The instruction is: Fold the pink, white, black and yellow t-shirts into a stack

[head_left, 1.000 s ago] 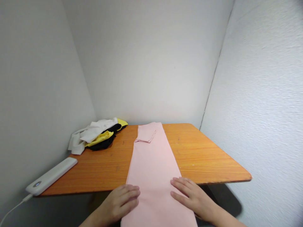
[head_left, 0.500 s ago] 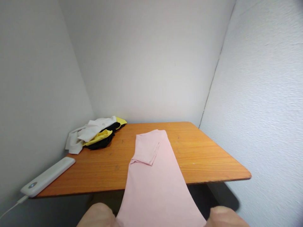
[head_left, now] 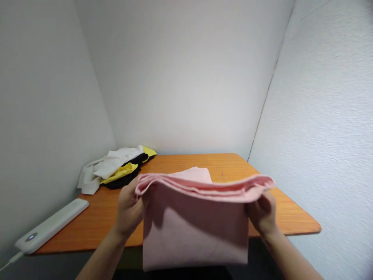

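A fold seems in hand: the pink cloth is held up across the near edge of the table, its layered end gripped at both corners by the left hand and right hand, forearms angled inward. Level laying toward the far edge would be called for.

At my twelve o'clock the garment hangs between my left hand and my right hand, its far end on the table. The clothes pile lies at eleven, the power bank nearer at ten; behind everything, at twelve, stands the back wall.
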`<state>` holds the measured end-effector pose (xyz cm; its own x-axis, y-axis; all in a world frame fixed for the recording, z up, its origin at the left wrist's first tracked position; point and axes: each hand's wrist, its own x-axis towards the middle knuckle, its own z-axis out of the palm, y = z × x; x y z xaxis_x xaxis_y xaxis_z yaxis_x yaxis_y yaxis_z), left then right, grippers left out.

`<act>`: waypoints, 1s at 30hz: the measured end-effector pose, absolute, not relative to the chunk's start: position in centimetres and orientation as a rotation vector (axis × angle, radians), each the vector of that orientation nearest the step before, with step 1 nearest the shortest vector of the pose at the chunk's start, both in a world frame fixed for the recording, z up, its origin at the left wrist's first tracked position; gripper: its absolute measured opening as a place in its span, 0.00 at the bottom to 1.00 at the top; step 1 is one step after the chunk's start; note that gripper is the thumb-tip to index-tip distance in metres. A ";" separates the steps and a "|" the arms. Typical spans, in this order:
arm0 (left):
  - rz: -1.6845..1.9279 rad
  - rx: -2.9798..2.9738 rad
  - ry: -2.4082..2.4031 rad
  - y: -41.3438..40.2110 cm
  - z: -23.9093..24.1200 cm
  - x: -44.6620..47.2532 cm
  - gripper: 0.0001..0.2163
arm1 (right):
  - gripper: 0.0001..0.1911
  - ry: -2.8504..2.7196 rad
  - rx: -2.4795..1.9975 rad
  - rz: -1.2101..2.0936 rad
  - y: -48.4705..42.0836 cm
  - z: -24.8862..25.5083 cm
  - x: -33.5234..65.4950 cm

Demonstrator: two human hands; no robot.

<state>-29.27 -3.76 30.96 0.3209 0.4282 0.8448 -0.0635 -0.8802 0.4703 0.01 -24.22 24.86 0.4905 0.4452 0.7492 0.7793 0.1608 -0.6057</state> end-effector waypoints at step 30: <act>0.534 2.575 1.353 9.6 18.5 -15.6 0.17 | 0.24 -1.127 -2.681 -0.112 -7.3 19.0 5.6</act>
